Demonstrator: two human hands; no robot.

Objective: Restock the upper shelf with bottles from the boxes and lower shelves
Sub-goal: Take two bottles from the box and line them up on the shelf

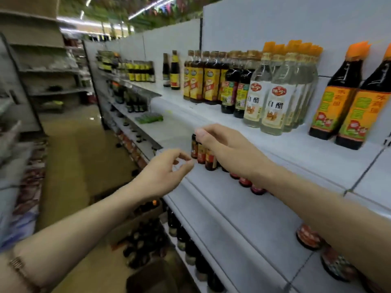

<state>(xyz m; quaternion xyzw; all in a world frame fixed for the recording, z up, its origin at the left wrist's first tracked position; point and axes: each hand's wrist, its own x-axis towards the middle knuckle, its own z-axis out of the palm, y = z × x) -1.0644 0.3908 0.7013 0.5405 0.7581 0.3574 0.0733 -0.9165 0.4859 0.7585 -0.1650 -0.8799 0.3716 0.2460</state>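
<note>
Both hands reach toward the row of small dark bottles [206,154] on the shelf just below the upper shelf [275,142]. The right hand [224,148] hangs over the nearest bottle tops, fingers curled with thumb and forefinger drawn together; the hand hides whether it already pinches a cap, so its hold cannot be told. The left hand [169,170] floats just beside the row's near end, fingers loosely curled around nothing, apart from the glass. Above and beyond the right hand, the upper shelf carries clear vinegar bottles [273,106] and tall dark bottles [347,106], with a bare stretch of shelf straight above the hands. Below the left forearm a box [141,237] on the floor holds more dark bottles. The step in hand looks like taking a bottle from this lower row. To do it well, the right hand should probably close around the neck rather than only the cap, lift straight up to clear the shelf lip and neighbours, while the left hand steadies the next bottle or takes the base. The packed row could topple if one is dragged sideways.
</note>
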